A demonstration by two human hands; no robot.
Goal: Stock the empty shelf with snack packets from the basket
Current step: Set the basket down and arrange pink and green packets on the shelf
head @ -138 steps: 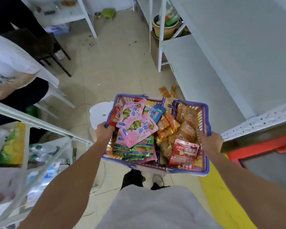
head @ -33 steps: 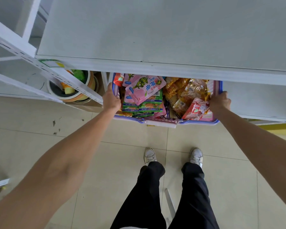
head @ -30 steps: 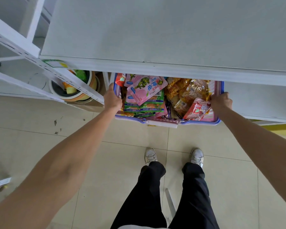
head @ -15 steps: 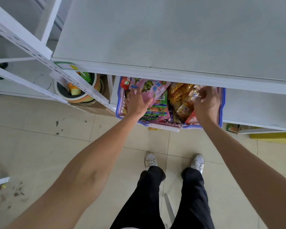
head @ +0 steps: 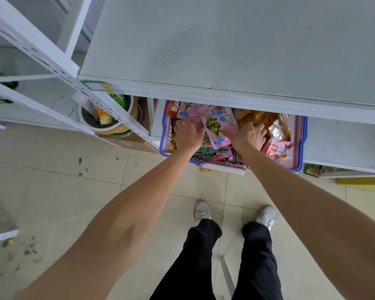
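Note:
A purple-rimmed basket [head: 302, 148] full of snack packets rests on the low shelf [head: 344, 144], under the wide empty white shelf [head: 225, 50]. Both hands are inside the basket. My left hand [head: 188, 135] curls into the pile of pink turtle packets from the left. My right hand [head: 248, 135] presses against the same pile from the right, fingers over the orange packets [head: 258, 116]. One pink packet [head: 219, 124] stands tilted up between the two hands. A red packet [head: 276, 148] lies at the right of the basket, and green packets [head: 210, 151] lie beneath the pink ones.
A round tub [head: 108, 124] with small items stands on a box left of the basket, behind a white perforated shelf post [head: 108, 109]. A loose packet [head: 312, 169] lies on the floor under the low shelf. My shoes [head: 201, 210] are on beige tiles.
The basket was carried to the rack and set on the low shelf. Both hands let go of its rims and moved inside; the right hand shifted left, and a pink packet now tilts up between them.

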